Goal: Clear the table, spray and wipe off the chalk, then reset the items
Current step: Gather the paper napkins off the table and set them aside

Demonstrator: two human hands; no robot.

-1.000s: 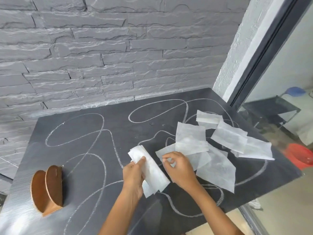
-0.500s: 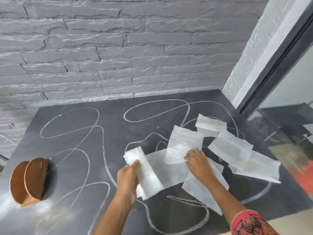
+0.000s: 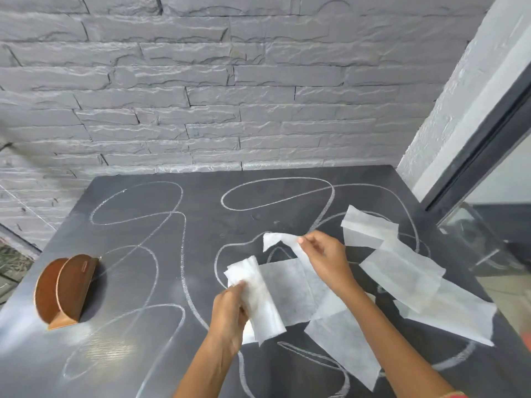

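Note:
My left hand (image 3: pixel 231 310) grips a folded stack of white napkins (image 3: pixel 258 297) just above the dark table (image 3: pixel 143 282). My right hand (image 3: pixel 324 257) pinches another white napkin (image 3: pixel 283 239) and holds it lifted off the table, its free end drooping to the left. Several more napkins (image 3: pixel 402 271) lie loose and overlapping on the right half of the table. White chalk loops (image 3: pixel 184 254) run across the whole tabletop.
A brown wooden napkin holder (image 3: pixel 67 288) stands near the table's left edge. A grey stone-brick wall (image 3: pixel 230 96) backs the table. A dark window frame (image 3: pixel 488 133) and glass run along the right side.
My right hand has picked one napkin up off the pile and raised it. The left hand still holds its stack. The camera has tilted up toward the wall.

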